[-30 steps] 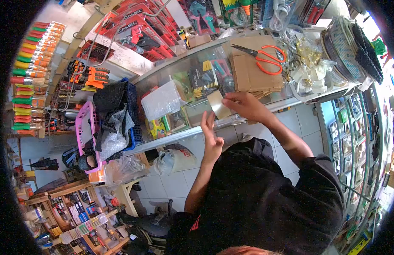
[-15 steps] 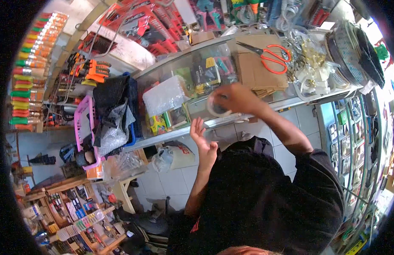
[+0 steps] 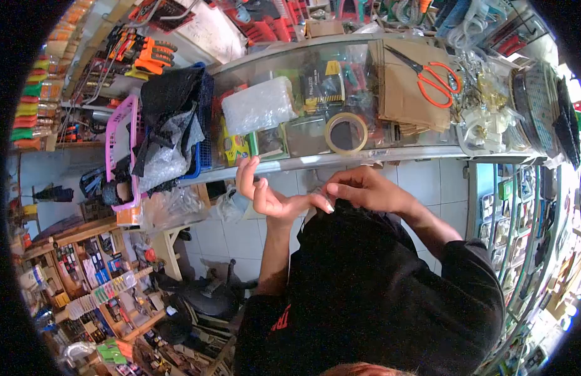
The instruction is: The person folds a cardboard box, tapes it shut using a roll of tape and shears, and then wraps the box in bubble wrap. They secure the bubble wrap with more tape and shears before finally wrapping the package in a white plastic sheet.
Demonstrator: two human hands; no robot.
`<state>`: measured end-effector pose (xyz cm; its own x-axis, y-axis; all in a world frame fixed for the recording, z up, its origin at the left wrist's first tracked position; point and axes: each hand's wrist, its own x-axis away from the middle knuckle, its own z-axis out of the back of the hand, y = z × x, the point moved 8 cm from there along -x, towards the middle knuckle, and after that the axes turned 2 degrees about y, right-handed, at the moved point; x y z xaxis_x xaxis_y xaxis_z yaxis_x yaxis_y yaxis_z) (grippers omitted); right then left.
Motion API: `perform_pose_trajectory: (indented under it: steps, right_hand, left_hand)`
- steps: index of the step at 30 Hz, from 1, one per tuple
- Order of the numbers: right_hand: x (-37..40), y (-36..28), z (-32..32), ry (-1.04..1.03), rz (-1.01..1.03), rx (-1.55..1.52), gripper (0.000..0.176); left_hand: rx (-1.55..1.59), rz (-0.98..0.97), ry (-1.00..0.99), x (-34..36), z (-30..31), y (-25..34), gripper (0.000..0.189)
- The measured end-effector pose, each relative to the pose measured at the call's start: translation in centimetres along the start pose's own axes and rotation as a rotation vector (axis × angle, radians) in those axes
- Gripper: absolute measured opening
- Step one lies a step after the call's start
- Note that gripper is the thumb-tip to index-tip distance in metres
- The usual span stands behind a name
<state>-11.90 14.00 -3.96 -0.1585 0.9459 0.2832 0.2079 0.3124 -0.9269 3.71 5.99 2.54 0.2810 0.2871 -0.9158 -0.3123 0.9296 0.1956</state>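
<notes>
Scene: We look down past a black shirt (image 3: 378,282) at a shop's glass worktop (image 3: 390,153), with stock crowding every side.
Left hand (image 3: 265,191): Raised near the chest, left of centre. The fingers are wide and loosely curled, holding nothing that we can see.
Right hand (image 3: 365,191): Just right of the left hand. The fingers are narrow, drawn to a pinch whose tips touch the left hand near the thumb. Whether a scrap lies in that pinch is too small for us to tell.
Tape roll (image 3: 346,133): Flat on the worktop, beyond both hands and apart from them, between a bubble-wrap packet (image 3: 260,105) at left and cardboard (image 3: 400,94) at right.
Scissors (image 3: 431,75): Orange-handled, lying on the cardboard, far right.
Basket (image 3: 118,144): Pink, at the far left end, heaped with dark wrap.
Step in hand: We judge this to be fine fingertip work done at the chest, off the worktop, with the roll untouched.
Next move: Going to the roll would call for a forward reach over the worktop's near edge with one hand freed first. It would also need a firm pinch if the right fingers do hold something.
</notes>
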Motion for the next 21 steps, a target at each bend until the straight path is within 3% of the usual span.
perform_pose_trajectory:
  steps: [1,8,14,21]
  right_hand:
    - [0.2,0.4,-0.3,0.0,-0.091,-0.041,0.034]
    - [0.1,0.2,-2.2,-0.054,0.021,-0.121,0.034]
    - [0.9,-0.2,-1.4,-0.013,-0.076,-0.021,0.037]
    - [0.0,0.5,-0.9,0.148,0.038,0.125,0.019]
  left_hand:
    - [-0.031,-0.045,0.014,-0.2,0.2,0.1,0.133]
    - [-0.003,-0.118,0.04,-0.7,0.8,0.3,0.131]
    - [-0.075,-0.149,0.034,-0.4,1.2,0.2,0.127]
    - [-0.163,-0.169,-0.129,1.5,1.7,-0.2,0.114]
